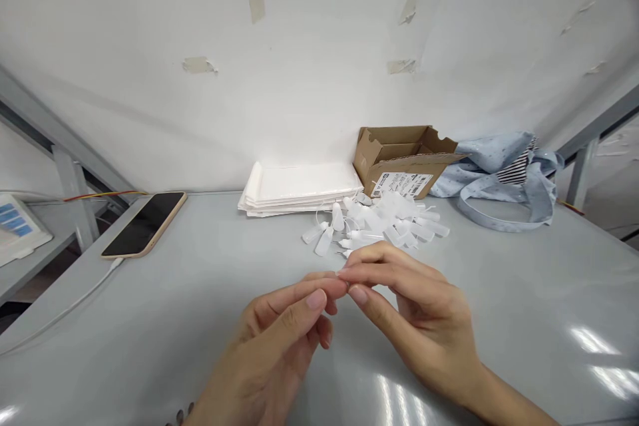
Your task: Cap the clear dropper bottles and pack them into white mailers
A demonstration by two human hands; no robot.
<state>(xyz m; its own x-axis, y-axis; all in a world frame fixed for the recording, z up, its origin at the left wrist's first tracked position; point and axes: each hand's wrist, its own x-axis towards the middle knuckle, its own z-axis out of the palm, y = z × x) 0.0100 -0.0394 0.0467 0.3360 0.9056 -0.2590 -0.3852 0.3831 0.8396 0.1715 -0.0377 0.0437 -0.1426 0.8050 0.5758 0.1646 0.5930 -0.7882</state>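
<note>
My left hand [289,333] and my right hand [419,313] meet at the fingertips over the grey table. Thumb and forefinger are pinched together on each hand. Whatever sits between the fingertips is too small and too covered to make out. Just beyond my hands lies a loose pile of small white squeeze bottles [369,216], some with thin needle tips and thin white loops. The nearest bottles are partly hidden behind my right hand's fingers.
A stack of white padded envelopes [304,183] lies against the wall, beside an opened cardboard box [369,166] with a label. A light blue cloth bag [489,166] rests at the right. On the left, a phone [144,225] has a white cable [74,309] plugged in.
</note>
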